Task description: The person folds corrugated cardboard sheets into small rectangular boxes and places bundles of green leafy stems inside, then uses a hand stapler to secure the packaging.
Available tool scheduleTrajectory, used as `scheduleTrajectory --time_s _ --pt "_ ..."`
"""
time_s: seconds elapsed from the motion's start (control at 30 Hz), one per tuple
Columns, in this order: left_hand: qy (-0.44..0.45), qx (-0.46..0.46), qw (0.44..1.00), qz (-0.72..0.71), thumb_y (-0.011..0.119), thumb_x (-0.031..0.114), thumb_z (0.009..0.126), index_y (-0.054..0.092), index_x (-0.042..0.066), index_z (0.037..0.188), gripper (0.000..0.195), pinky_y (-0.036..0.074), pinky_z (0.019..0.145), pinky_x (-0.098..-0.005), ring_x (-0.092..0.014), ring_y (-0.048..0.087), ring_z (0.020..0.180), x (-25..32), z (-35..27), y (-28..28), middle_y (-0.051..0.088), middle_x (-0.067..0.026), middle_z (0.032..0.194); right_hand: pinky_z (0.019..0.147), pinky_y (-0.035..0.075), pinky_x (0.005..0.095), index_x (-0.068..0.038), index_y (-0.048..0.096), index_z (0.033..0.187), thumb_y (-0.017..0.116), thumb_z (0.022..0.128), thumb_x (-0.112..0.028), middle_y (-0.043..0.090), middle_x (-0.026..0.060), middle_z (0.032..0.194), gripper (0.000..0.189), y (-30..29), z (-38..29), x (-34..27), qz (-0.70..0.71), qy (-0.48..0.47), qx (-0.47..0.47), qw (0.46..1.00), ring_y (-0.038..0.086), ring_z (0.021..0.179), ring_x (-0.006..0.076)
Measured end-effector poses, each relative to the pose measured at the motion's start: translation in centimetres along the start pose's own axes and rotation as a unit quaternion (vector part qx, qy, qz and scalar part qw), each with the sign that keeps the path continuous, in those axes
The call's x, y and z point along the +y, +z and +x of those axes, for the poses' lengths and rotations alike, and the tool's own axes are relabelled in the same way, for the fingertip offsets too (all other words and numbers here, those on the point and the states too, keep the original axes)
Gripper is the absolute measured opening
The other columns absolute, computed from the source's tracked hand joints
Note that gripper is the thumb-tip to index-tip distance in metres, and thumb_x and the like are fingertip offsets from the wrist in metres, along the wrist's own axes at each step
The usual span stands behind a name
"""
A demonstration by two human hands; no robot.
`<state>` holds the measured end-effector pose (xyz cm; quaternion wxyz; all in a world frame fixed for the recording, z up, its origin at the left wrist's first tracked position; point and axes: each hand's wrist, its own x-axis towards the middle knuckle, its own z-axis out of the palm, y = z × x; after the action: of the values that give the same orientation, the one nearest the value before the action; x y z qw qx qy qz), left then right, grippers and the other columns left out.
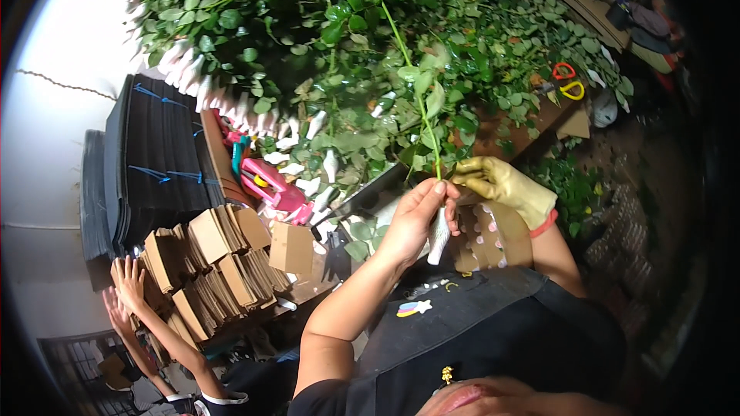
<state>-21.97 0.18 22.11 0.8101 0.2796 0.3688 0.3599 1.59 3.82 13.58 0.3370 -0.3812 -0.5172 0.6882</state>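
My bare left hand point(421, 208) grips a long green flower stem point(409, 60) just above its bud. A white mesh net sleeve point(439, 240) covers the bud, which hangs below my fingers with the stem running up and away over the foliage. My right hand point(500, 185) wears a yellowish work glove, its fingers curled close beside the stem. Whether those fingers pinch a leaf there is hidden. Large leaves point(430, 89) grow along the held stem. Beyond my hands lies a deep heap of leafy cut stems point(358, 29), several with white-netted buds point(191, 72).
Scissors with red and yellow handles point(569, 81) lie at the right. A pink tape dispenser point(272, 185) sits left of the heap. Folded cardboard pieces point(214, 266) and black sheets point(153, 156) are stacked leftward. Another person's hands point(127, 289) touch the cardboard.
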Motion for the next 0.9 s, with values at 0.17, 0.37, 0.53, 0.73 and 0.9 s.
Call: scheduleTrajectory --time_s 0.17,0.37,0.53,0.73,0.9 --pt "0.062 0.047 0.997 0.0 0.046 0.022 0.114 0.057 0.005 0.122 0.021 0.053 0.068 -0.0326 -0.018 0.062 0.072 -4.4 1.1 0.4 0.061 -0.0068 0.078 0.102 0.055 0.031 0.005 0.061 0.135 0.064 0.108 -0.022 0.07 0.0108 0.127 0.038 -2.3 -1.1 2.0 0.034 0.043 -0.087 0.995 0.067 0.119 0.0179" --pt "0.079 0.109 0.99 0.046 0.052 0.023 0.112 0.061 0.004 0.115 0.022 0.055 0.08 -0.0336 -0.017 0.061 0.081 -3.3 2.2 2.4 0.063 -0.0051 0.092 0.104 0.056 0.0351 0.001 0.063 0.135 0.063 0.109 -0.028 0.071 0.0111 0.128 0.039 -2.6 -0.8 2.9 0.085 -0.05 -0.152 0.984 0.069 0.116 0.02" --pt "0.169 0.083 0.982 0.012 0.051 0.023 0.112 0.06 0.003 0.112 0.022 0.055 0.075 -0.0356 -0.017 0.058 0.075 0.3 7.5 0.5 0.059 -0.0031 0.085 0.099 0.055 0.0267 0.002 0.062 0.138 0.06 0.111 -0.022 0.07 0.0035 0.127 0.035 -1.3 -1.7 0.6 0.026 -0.012 -0.11 0.994 0.067 0.112 0.0107" --pt "0.17 0.07 0.958 0.218 0.055 0.026 0.113 0.07 0.009 0.106 0.024 0.045 0.088 -0.0236 -0.01 0.059 0.095 -3.7 11.4 2.3 0.07 -0.0005 0.1 0.089 0.053 0.0227 0.004 0.062 0.125 0.061 0.11 -0.019 0.07 0.0011 0.105 0.027 -2.1 -1.4 5.6 -0.064 -0.3 0.11 0.945 0.065 0.1 0.0079" --pt "0.184 0.145 0.93 0.282 0.05 0.023 0.113 0.062 0.003 0.1 0.027 0.045 0.076 -0.0297 -0.012 0.048 0.081 -4.2 13.8 2.0 0.059 -0.002 0.088 0.074 0.048 0.0292 -0.001 0.065 0.108 0.055 0.11 -0.013 0.063 0.0003 0.089 0.015 0.0 0.1 3.3 0.008 -0.18 0.14 0.974 0.053 0.083 0.01"
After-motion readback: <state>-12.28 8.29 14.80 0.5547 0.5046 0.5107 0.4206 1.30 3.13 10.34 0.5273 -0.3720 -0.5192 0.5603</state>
